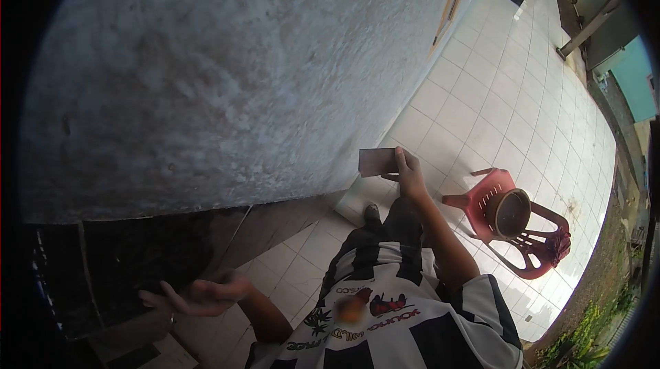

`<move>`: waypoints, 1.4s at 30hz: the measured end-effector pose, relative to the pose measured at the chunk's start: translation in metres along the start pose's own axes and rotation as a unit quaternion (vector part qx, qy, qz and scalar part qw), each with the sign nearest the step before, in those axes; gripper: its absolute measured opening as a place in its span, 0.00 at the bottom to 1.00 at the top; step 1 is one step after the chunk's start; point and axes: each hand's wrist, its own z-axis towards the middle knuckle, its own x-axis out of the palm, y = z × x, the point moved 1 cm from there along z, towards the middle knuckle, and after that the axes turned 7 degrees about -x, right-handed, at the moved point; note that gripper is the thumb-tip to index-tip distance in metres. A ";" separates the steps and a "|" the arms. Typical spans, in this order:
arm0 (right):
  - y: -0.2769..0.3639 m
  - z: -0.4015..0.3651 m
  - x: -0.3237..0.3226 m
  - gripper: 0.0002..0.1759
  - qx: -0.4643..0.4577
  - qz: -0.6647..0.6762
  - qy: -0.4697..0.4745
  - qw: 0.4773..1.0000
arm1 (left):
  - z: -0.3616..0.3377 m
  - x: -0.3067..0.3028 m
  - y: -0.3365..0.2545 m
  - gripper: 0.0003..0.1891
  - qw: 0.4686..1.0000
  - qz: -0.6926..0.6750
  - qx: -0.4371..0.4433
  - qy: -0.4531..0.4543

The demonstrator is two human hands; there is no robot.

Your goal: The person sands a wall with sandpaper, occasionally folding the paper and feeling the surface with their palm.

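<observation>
My right hand (408, 175) is closed on the edge of a flat brown rectangular piece (377, 162), with the thumb across its near end. Its exact kind cannot be made out. The piece is held up close to a rough, patchy grey-white wall (227, 73). On the other side, my left hand (206, 295) is raised in front of the dark lower band of the wall (158, 252). Its fingers are loosely bent and apart, with nothing seen in them.
To the right, a red plastic chair (474, 208) stands on white floor tiles (474, 107), bearing a round brown-rimmed basin (528, 205). A dark red cloth (559, 245) hangs on the chair's back. Grass and plants (574, 341) border the tiles. A post (588, 28) stands farther off.
</observation>
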 end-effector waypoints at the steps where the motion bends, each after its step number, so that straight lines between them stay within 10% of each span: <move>1: 0.003 -0.008 -0.012 0.28 -0.056 -0.018 0.073 0.996 | -0.010 -0.006 -0.003 0.25 0.996 -0.083 -0.026 -0.008; 5: 0.037 -0.046 -0.019 0.26 -0.059 -0.020 0.259 0.964 | -0.055 -0.020 -0.062 0.19 0.926 -0.317 -0.057 0.197; 9: 0.040 -0.064 -0.006 0.26 -0.099 -0.042 0.329 0.938 | -0.086 -0.010 -0.135 0.16 0.556 -0.408 -0.388 0.611; 12: 0.061 -0.068 -0.006 0.23 -0.143 -0.118 0.373 0.909 | -0.112 -0.006 -0.159 0.18 0.464 -0.365 -0.445 0.673; 15: 0.073 -0.067 -0.013 0.18 -0.148 -0.220 0.369 0.891 | -0.118 -0.005 -0.178 0.21 0.523 -0.349 -0.410 0.661; 17: 0.079 -0.076 -0.022 0.23 -0.363 -0.257 0.174 0.878 | -0.120 -0.008 -0.190 0.22 0.556 -0.321 -0.393 0.658; 20: 0.091 -0.093 -0.041 0.39 -0.343 -0.316 0.350 0.813 | -0.136 0.000 -0.199 0.23 0.567 -0.277 -0.441 0.637; 25: 0.055 -0.115 -0.043 0.41 -0.350 -0.405 0.371 0.759 | -0.151 -0.017 -0.205 0.23 0.487 -0.330 -0.457 0.667; 30: 0.011 -0.084 -0.036 0.22 -0.188 -0.232 0.365 0.882 | -0.121 -0.024 -0.182 0.25 0.376 -0.355 -0.533 0.669; 36: -0.050 -0.004 -0.027 0.17 -0.133 -0.257 -0.007 0.957 | -0.040 -0.038 -0.099 0.19 0.881 -0.178 -0.260 0.354; 42: -0.069 0.045 0.029 0.18 -0.156 -0.253 -0.125 0.947 | 0.032 -0.058 -0.016 0.22 0.997 0.028 -0.036 0.066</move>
